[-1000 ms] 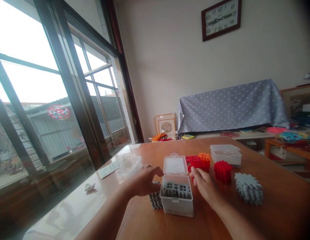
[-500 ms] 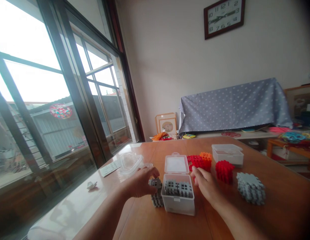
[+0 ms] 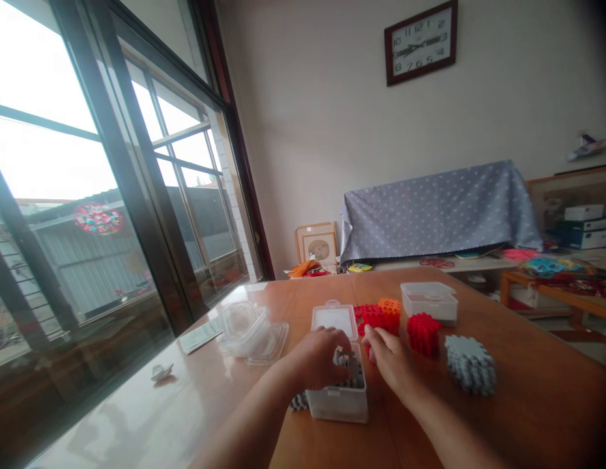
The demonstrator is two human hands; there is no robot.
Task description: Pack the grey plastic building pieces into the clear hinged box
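Observation:
My left hand (image 3: 322, 358) is over the open clear plastic box (image 3: 338, 409), its fingers curled round a grey notched building block (image 3: 341, 357) at the box's mouth. More grey blocks lie inside, partly covered by that hand. Beside the box's left wall, a stack of grey blocks (image 3: 299, 401) shows only its lower part. My right hand (image 3: 385, 355) is closed just right of the box; what its fingers hold, if anything, is hidden. The box's lid (image 3: 334, 319) is folded back. Behind my right hand are red blocks (image 3: 378, 318) and orange blocks (image 3: 391, 306).
Right of my hands stand a red stack (image 3: 424, 335) and a light grey stack (image 3: 470, 365). Another clear box (image 3: 429, 305) is farther back. Clear containers (image 3: 244, 329), a paper sheet (image 3: 201, 335) and a small pale object (image 3: 161, 372) lie to the left on the wooden table (image 3: 528, 378).
My left hand has moved right, from the grey stack beside the box to over the box, with a grey block in its fingers. My right hand stays by the box. The view has shifted slightly.

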